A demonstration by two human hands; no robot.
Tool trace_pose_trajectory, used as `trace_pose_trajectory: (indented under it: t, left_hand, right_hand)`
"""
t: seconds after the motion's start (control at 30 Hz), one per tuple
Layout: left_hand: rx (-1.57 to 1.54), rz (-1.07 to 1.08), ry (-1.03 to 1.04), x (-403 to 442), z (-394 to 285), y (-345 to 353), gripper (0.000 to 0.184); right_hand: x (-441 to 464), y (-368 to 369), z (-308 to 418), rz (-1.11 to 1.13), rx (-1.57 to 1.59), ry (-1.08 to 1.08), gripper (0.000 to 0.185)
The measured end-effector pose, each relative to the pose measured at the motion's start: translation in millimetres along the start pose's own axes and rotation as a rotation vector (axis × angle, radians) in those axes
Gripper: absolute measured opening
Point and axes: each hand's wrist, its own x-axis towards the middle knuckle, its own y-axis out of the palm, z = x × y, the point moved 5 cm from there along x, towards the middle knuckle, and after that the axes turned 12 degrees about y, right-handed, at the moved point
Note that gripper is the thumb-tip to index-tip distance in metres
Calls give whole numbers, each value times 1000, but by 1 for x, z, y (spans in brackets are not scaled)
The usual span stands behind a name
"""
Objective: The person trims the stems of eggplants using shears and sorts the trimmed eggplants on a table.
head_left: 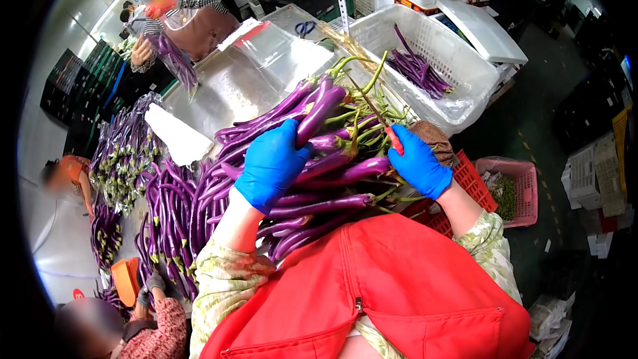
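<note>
My left hand (272, 166), in a blue glove, is closed around a long purple eggplant (325, 110) whose green stem end points away from me. My right hand (422, 163), also gloved in blue, grips a knife (395, 140) by its red handle. The thin blade slants up and left, close to the green stems. Beneath both hands, a heap of eggplants (325, 209) covers the table, most stems facing right. Trimmed green stem pieces (392, 112) lie by the blade.
At the back right, a white crate (465, 103) holds several eggplants. A red basket (473, 183) and a pink basket (528, 189) with green scraps stand on the right. Blue-handled scissors (304, 28) lie at the back. Co-workers are across and left; one holds bagged eggplants (174, 63).
</note>
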Motion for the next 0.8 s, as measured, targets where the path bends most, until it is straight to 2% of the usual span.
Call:
trace_pose_trajectory:
  t: [0.13, 0.23, 0.27, 0.4, 0.5, 0.63, 0.8]
  left_hand:
    - [70, -10, -30, -11, 11, -8, 27]
    - [92, -39, -41, -21, 11, -17, 26]
    - [94, -47, -38, -24, 11, -19, 25]
    - [20, -31, 16, -29, 3, -19, 27]
    - [41, 28, 44, -32, -5, -14, 28]
    - [50, -29, 56, -34, -7, -14, 29]
    - [64, -112, 16, -33, -2, -20, 30]
  right_hand:
    - [-7, 0, -13, 126, 73, 115, 42]
    - [-5, 10, -34, 314, 434, 167, 47]
    - [-2, 9, -40, 413, 439, 173, 55]
    - [-5, -10, 2, 567, 432, 351, 64]
    - [2, -11, 8, 578, 384, 319, 64]
    - [8, -10, 2, 566, 375, 269, 61]
    - [-2, -18, 7, 557, 350, 317, 58]
